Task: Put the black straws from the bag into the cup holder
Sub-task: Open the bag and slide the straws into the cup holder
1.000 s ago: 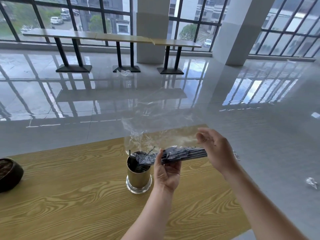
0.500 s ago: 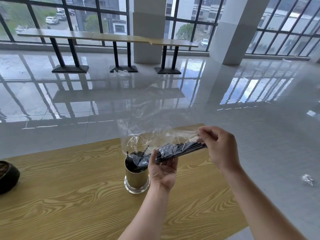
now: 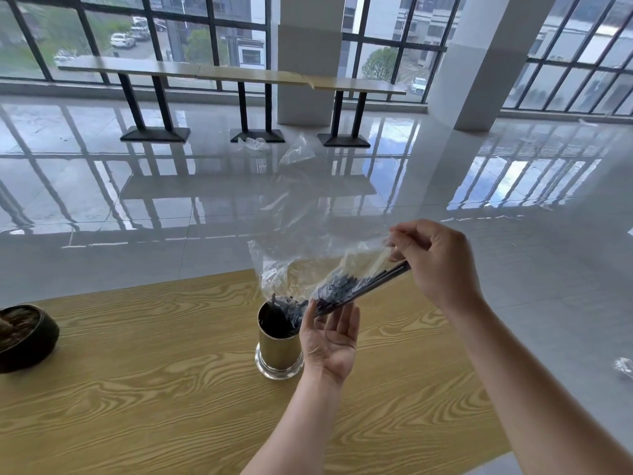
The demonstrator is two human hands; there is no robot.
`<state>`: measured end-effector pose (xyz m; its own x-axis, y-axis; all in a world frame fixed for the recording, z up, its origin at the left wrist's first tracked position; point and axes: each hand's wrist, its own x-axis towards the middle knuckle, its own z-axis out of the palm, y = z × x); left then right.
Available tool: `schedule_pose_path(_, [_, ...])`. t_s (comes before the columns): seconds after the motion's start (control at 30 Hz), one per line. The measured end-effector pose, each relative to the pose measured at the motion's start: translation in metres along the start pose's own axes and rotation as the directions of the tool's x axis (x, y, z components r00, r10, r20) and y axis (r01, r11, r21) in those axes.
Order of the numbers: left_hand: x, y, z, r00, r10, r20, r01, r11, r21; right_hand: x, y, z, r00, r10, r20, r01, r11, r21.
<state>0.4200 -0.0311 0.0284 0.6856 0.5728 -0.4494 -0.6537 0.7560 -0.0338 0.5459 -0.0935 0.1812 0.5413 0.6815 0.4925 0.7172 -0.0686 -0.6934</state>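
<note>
Floor [image 3: 513, 303] of glossy pale tile fills most of the view, mirroring the tall windows [image 3: 205, 29] behind it. Against those windows stands a long narrow counter [image 3: 239, 73] on black pedestal legs, with a white pillar [image 3: 479, 63] to its right. Nearer, a wooden table [image 3: 137, 389] with bold yellow grain spans the lower part of the view.

On the table's left edge sits a dark round bowl [image 3: 24, 337], partly cut off. Near the table's middle stands the cup holder [image 3: 277, 347], a brass-coloured cylinder on a shiny base, upright, with a few black straw tips poking above its rim.

Above it hangs a clear plastic bag [image 3: 308, 241], crumpled and reaching upward. The black straws [image 3: 346, 293] lie in a bundle inside its lower part, slanting down to the left, their low ends over the mouth of the cup holder and their high ends sticking out toward the right.

The right hand [image 3: 435, 262] is raised at the upper end, fingers curled together, pinching the bag's edge and the straw ends. The left hand [image 3: 330, 337] is palm up just beside the cup holder, fingers loosely apart, thumb and fingertips supporting the bundle from below through the plastic.

A scrap of crumpled plastic [image 3: 625, 366] lies on the floor at far right, and another [image 3: 253, 144] by the counter legs.
</note>
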Motion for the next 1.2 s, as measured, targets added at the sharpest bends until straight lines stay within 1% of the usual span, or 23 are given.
schedule_pose_path(0.2, [-0.004, 0.003, 0.000, 1.000, 0.004, -0.004, -0.004, 1.000, -0.026, 0.011, -0.016, 0.007, 0.996, -0.041, 0.078, 0.042, 0.999, -0.015])
schedule_pose_path(0.4, [-0.002, 0.008, -0.003, 1.000, -0.005, 0.003, 0.005, 0.998, -0.069, 0.021, -0.027, 0.012, 0.993, -0.078, 0.084, 0.076, 0.997, 0.019])
schedule_pose_path(0.47, [-0.001, 0.009, -0.005, 1.000, 0.006, 0.003, -0.005, 0.997, -0.083, 0.021, -0.029, 0.015, 0.988, -0.091, 0.128, 0.092, 0.996, 0.000])
schedule_pose_path(0.57, [0.001, 0.012, -0.006, 1.000, 0.007, -0.006, -0.008, 0.996, -0.087, 0.022, -0.030, 0.020, 0.988, -0.081, 0.130, 0.076, 0.996, 0.048])
schedule_pose_path(0.63, [0.002, 0.014, -0.008, 1.000, 0.016, -0.014, -0.017, 0.995, -0.099, 0.021, -0.030, 0.022, 0.984, -0.100, 0.146, 0.098, 0.995, 0.019])
schedule_pose_path(0.7, [0.001, 0.016, -0.010, 1.000, 0.006, -0.019, -0.008, 0.995, -0.097, 0.022, -0.029, 0.023, 0.988, -0.097, 0.123, 0.093, 0.995, 0.039])
schedule_pose_path(0.8, [-0.001, 0.018, -0.013, 0.999, -0.009, -0.032, 0.006, 0.996, -0.089, 0.021, -0.028, 0.024, 0.981, -0.111, 0.160, 0.107, 0.994, 0.030])
schedule_pose_path(0.87, [-0.001, 0.019, -0.014, 0.999, -0.012, -0.037, 0.009, 0.998, -0.069, 0.022, -0.027, 0.024, 0.985, -0.101, 0.141, 0.090, 0.993, 0.079])
schedule_pose_path(0.97, [-0.002, 0.021, -0.019, 0.999, -0.001, -0.052, -0.003, 0.998, -0.060, 0.020, -0.027, 0.026, 0.982, -0.073, 0.177, 0.059, 0.995, 0.079])
schedule_pose_path(1.03, [-0.003, 0.022, -0.019, 0.999, 0.003, -0.051, -0.004, 1.000, -0.029, 0.020, -0.027, 0.026, 0.987, -0.052, 0.155, 0.032, 0.991, 0.131])
schedule_pose_path(1.1, [-0.005, 0.024, -0.022, 0.996, 0.009, -0.085, -0.007, 1.000, 0.027, 0.019, -0.028, 0.027, 0.986, -0.037, 0.163, 0.013, 0.989, 0.146])
schedule_pose_path(1.13, [-0.006, 0.025, -0.023, 0.994, 0.014, -0.110, -0.006, 0.997, 0.074, 0.019, -0.029, 0.027, 0.985, -0.032, 0.171, 0.005, 0.988, 0.155])
schedule_pose_path(1.2, [-0.011, 0.030, -0.026, 0.984, 0.027, -0.176, 0.013, 0.975, 0.221, 0.020, -0.030, 0.027, 0.985, -0.017, 0.171, -0.014, 0.983, 0.182])
